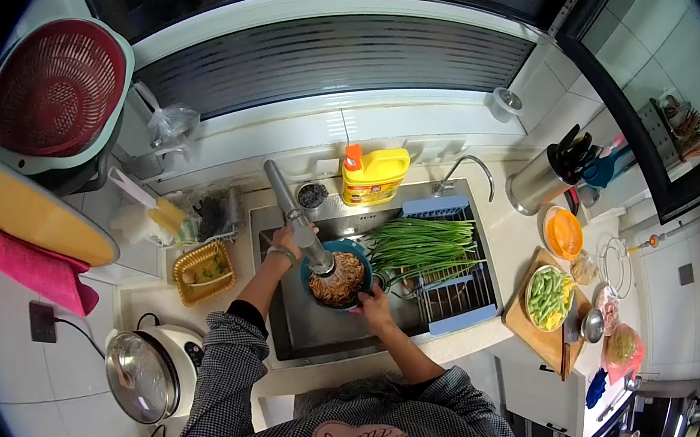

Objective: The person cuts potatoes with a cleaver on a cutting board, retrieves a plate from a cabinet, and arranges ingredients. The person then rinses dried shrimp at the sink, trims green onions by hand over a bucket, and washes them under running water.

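A person's left hand [285, 241] grips one steel faucet [298, 223], its long axis slanting down rightward into one round blue bowl [348, 246] of brown shreds [347, 283], open side up in one sink [294, 329]; the right hand [375, 303] pinches its rim near one heap of chives [425, 244].

- The blue bowl [350, 248] is round and stands nearly level, with its open side up; its right edge, at the near side, is gripped by the fingers of the right hand [375, 306].
- The brown strips [343, 282] are thin and lie tangled inside this bowl, to the left of these fingers; what food they are, I cannot tell.
- The metal faucet [285, 198] is thick and grey, and slants down just beside the fingers of the left hand [287, 243]; its round outlet points into the bowl, over the strips.
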Demonstrator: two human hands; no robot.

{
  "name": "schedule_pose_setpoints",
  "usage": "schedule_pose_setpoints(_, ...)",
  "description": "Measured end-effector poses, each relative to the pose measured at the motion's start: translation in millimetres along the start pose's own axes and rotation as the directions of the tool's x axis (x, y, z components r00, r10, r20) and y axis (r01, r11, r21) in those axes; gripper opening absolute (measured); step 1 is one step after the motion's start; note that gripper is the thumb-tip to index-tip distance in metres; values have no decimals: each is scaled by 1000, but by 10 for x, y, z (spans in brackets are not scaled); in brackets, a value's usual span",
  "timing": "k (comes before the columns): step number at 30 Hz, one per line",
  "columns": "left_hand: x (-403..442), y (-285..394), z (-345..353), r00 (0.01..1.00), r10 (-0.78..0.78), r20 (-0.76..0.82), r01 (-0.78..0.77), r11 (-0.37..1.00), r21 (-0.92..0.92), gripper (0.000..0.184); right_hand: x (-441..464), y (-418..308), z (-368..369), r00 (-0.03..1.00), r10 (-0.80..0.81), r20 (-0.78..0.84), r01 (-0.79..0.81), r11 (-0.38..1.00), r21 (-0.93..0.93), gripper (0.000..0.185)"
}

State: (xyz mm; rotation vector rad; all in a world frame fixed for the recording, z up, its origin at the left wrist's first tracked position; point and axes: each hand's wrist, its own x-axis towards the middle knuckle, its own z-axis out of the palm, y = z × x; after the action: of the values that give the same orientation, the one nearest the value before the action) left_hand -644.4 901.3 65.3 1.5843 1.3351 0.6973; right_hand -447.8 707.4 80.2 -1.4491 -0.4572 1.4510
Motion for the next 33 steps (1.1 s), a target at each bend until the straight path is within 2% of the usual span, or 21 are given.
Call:
schedule_pose_setpoints(1, 32, -45, 16, 984, -176, -8, 159, 907, -390, 29, 36, 27, -21, 1000, -2, 2, 2, 1000, -1, 33)
schedule_pose_setpoints(2, 107, -178, 39, 881, -412, 232, 359, 265, -895, 39, 96, 89, -58, 999, -31, 17, 32, 997, -69, 34)
schedule_pose_setpoints(3, 178, -315, 59, 882, -411, 230, 358, 267, -895, 39, 126, 119, -73, 998, -59, 34, 63, 989, -135, 35)
schedule_pose_setpoints(4, 249, -463, 84, 937, -331, 115, 333, 741, -583, 40, 129, 116, -71, 998, -60, 33, 64, 989, -132, 35)
schedule_pose_setpoints(6, 318, -643, 103, 979, -195, 66, 200, 976, -83, 41, 116, 111, -84, 999, -14, 35, 18, 994, -108, 37)
schedule_pose_setpoints(9, 295, -524, 85, 993, -8, 119, 42, 958, -282, 45, 114, 101, -61, 998, 58, 2, -58, 998, -32, 40)
schedule_pose_setpoints(10, 264, -362, 89, 950, -290, 114, 296, 725, -622, 37, 111, 96, -57, 998, 58, 2, -57, 998, -31, 40)
schedule_pose_setpoints(12, 234, -260, 85, 824, -523, 215, 423, 316, -849, 31, 91, 77, -44, 998, 55, 6, -54, 998, -37, 42)
schedule_pose_setpoints(15, 221, -419, 109, 906, -394, 156, 355, 503, -788, 31, 46, 55, -6, 997, 54, -54, -55, 998, -20, 41)
schedule_pose_setpoints(16, 338, -766, 183, 971, -216, 104, 203, 509, -837, 30, 15, 19, 4, 997, 54, -54, -55, 998, -19, 41)
schedule_pose_setpoints(18, 340, -719, 175, 999, -32, 38, 49, 484, -873, 30, -28, -40, 9, 998, 52, -36, -53, 998, -23, 40)
schedule_pose_setpoints(19, 351, -691, 163, 983, -164, 87, 162, 527, -835, 28, -42, -61, 23, 998, 51, -36, -52, 998, -22, 40)
schedule_pose_setpoints(21, 256, -442, 102, 947, -294, 127, 276, 552, -787, 27, -3, -1, 7, 999, 48, -18, -48, 999, 2, 39)
schedule_pose_setpoints(22, 200, -326, 69, 944, -325, 59, 284, 707, -648, 25, 6, 22, 3, 999, 47, -19, -47, 999, 2, 39)
schedule_pose_setpoints(24, 146, -192, 57, 940, -340, -14, 293, 829, -477, 23, 0, 27, 13, 999, 49, -15, -48, 999, 21, 38)
schedule_pose_setpoints(25, 133, -117, 62, 896, -439, 56, 335, 588, -736, 24, -3, 27, 11, 999, 48, -16, -48, 999, 23, 38)
schedule_pose_setpoints(26, 132, -84, 66, 849, -505, 157, 330, 274, -903, 24, -20, 0, 16, 998, 60, -15, -60, 998, 26, 38)
schedule_pose_setpoints(27, 226, -351, 128, 849, -504, 158, 331, 275, -903, 24, -30, -19, 21, 997, 72, -14, -72, 997, 30, 38)
schedule_pose_setpoints(28, 390, -844, 241, 984, -179, -17, 78, 511, -856, 25, -34, -24, 25, 997, 72, -15, -71, 997, 32, 38)
schedule_pose_setpoints(30, 366, -874, 245, 971, 198, -133, -230, 629, -743, 26, -68, -67, 45, 997, 72, -13, -72, 997, 20, 38)
schedule_pose_setpoints(33, 247, -724, 146, 986, 149, -79, -164, 745, -646, 28, -228, -266, 94, 997, 79, -15, -79, 997, 10, 37)
